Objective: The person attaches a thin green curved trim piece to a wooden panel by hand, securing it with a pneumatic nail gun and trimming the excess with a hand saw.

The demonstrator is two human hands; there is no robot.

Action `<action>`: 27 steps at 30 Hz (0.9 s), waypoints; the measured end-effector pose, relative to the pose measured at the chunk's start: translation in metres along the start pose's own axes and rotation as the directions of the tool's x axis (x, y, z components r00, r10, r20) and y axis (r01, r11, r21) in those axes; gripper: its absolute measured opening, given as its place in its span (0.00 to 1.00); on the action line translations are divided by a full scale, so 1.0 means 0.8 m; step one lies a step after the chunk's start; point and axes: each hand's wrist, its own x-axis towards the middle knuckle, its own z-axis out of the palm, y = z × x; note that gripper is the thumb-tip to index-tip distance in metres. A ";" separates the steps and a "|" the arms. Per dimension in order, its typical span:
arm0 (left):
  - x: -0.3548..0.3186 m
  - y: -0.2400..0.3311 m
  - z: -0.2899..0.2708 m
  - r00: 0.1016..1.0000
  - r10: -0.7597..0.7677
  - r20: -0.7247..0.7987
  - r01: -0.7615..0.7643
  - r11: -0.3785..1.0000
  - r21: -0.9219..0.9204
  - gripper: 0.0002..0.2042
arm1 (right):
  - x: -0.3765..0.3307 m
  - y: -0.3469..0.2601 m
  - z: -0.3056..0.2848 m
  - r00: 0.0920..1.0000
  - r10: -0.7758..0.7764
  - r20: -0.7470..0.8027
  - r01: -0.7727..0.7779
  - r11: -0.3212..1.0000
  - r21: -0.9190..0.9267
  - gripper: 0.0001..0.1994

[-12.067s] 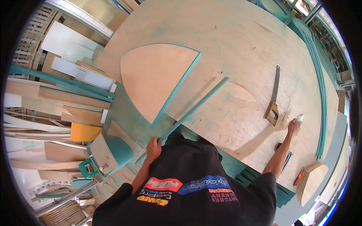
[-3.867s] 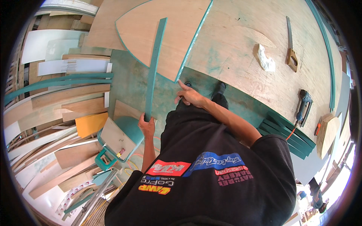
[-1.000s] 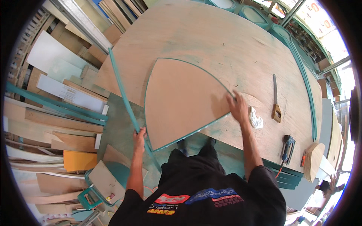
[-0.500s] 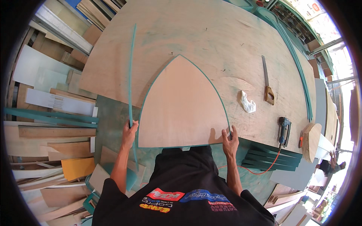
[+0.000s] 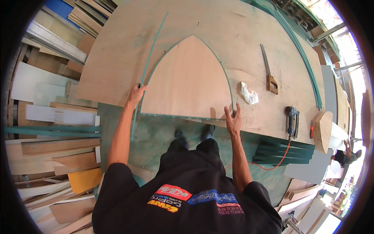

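A pointed-arch plywood panel point(image 5: 185, 82) with a thin green edging lies over the near part of the plywood-topped worktable point(image 5: 113, 58), its tip away from me. My left hand point(image 5: 136, 94) is closed around a long thin green strip point(image 5: 152, 48) beside the panel's left edge, and its thumb reaches toward the panel. The strip leans to the right at its far end. My right hand point(image 5: 233, 121) grips the panel at its lower right corner, with fingers and thumb at the edge. Its underside is hidden.
To the right on the table lie a crumpled white cloth or paper point(image 5: 248, 93), a handsaw point(image 5: 269, 72) and a nail gun point(image 5: 291, 121) with an orange hose. Long green strips point(image 5: 307, 66) run along the right edge. Nails stick up from the tabletop. Wood offcuts point(image 5: 58, 148) fill the left side.
The panel has moved away from me, farther onto the table, with both hands going along. The green strip has moved forward too, and its far end now tilts right.
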 end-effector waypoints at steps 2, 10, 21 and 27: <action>0.017 0.014 0.001 1.000 0.011 -0.021 -0.010 0.999 0.053 0.13 | 0.010 -0.008 0.006 1.000 0.022 -0.011 -0.021 0.998 0.052 0.46; 0.058 0.039 -0.001 1.000 0.020 -0.001 -0.020 0.985 0.172 0.14 | 0.028 -0.031 0.008 0.993 0.095 0.075 -0.100 0.993 0.064 0.47; -0.003 0.064 -0.053 0.980 0.164 0.115 -0.199 0.847 0.492 0.23 | 0.034 0.019 -0.060 0.999 0.036 0.020 -0.039 0.988 0.146 0.37; -0.174 0.118 -0.071 0.961 0.090 0.262 -0.244 0.723 0.647 0.24 | -0.045 -0.013 -0.098 0.980 0.196 0.032 -0.176 0.779 0.602 0.31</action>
